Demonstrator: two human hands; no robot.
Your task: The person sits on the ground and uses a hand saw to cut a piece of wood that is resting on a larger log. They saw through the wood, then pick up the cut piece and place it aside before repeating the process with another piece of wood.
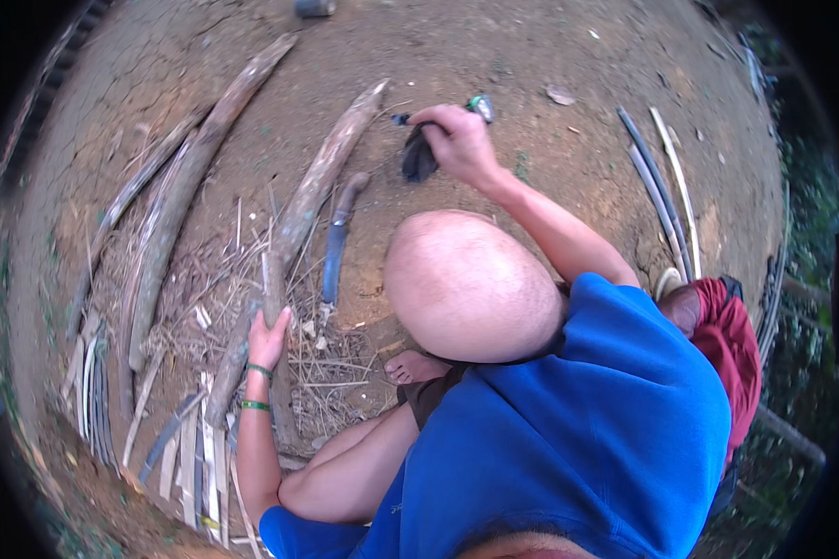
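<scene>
Nearest, left forearm reaching forward, left grip (268,341) against the near end of a wood piece (274,284), fingers partly hidden, so cannot tell whether they clasp it or merely rest; long knife (335,256) on the dirt to its right. Beyond the bare knee (471,284), right arm stretched out and angled left, right grip (459,144) pinching dark cloth (419,158), which hangs at its left side, green-rimmed object (481,107) just beyond. Farthest, dark cylinder (314,7), possibly a container, contents unseen.
</scene>
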